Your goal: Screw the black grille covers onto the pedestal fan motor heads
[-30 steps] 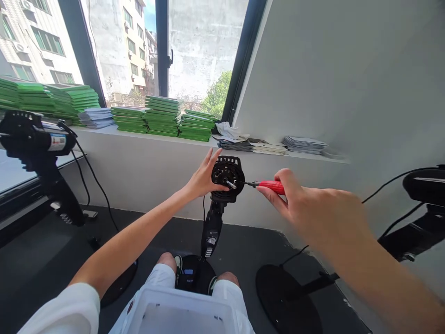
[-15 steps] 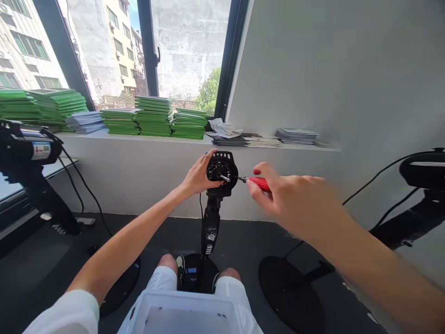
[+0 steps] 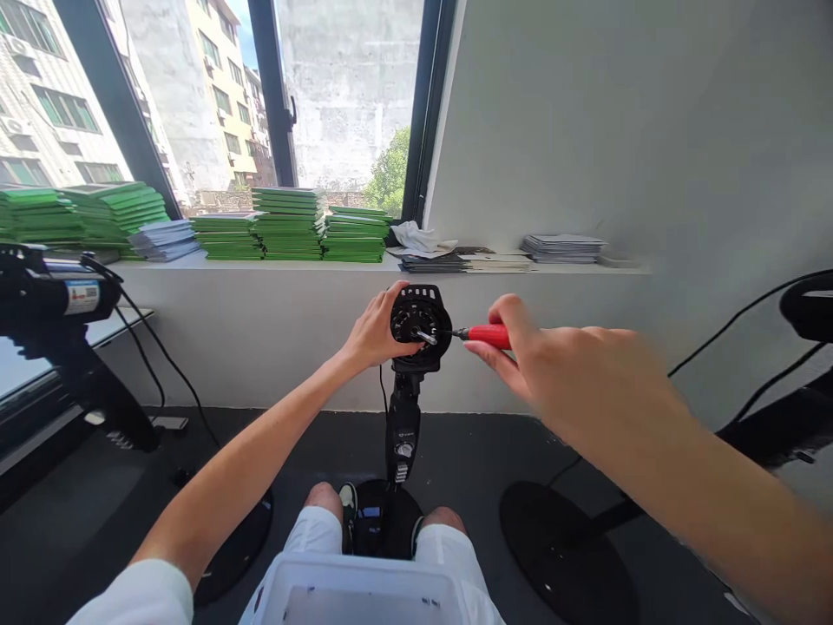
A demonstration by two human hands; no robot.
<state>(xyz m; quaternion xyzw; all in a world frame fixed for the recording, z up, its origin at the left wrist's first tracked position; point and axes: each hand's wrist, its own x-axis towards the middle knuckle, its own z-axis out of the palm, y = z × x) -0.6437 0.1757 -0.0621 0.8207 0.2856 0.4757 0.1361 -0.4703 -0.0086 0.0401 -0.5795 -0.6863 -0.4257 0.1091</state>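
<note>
In front of me stands a black pedestal fan without blades, its round motor head [image 3: 440, 351] facing me and a metal shaft [image 3: 426, 338] sticking out of the centre. My left hand [image 3: 374, 332] is wrapped round the left side of the head, thumb across the lower front. From the right, my right hand [image 3: 573, 369] holds a red-handled screwdriver [image 3: 488, 336] between thumb and fingers. The screwdriver lies nearly level, its thin tip at the right part of the head's front. Exactly what the tip touches is too small to tell. The fan's control column [image 3: 403, 425] runs down between my knees.
A white plastic tray [image 3: 364, 569] rests on my lap. Another black fan body [image 3: 84, 295] stands at the left, and one [image 3: 810, 312] at the right with a round base [image 3: 566, 555]. Green stacks of booklets [image 3: 286, 226] and papers [image 3: 563, 248] line the windowsill.
The screwdriver handle has swung to a more level angle, with more of it showing. My left hand keeps its grip on the motor head. The whole view has shifted slightly.
</note>
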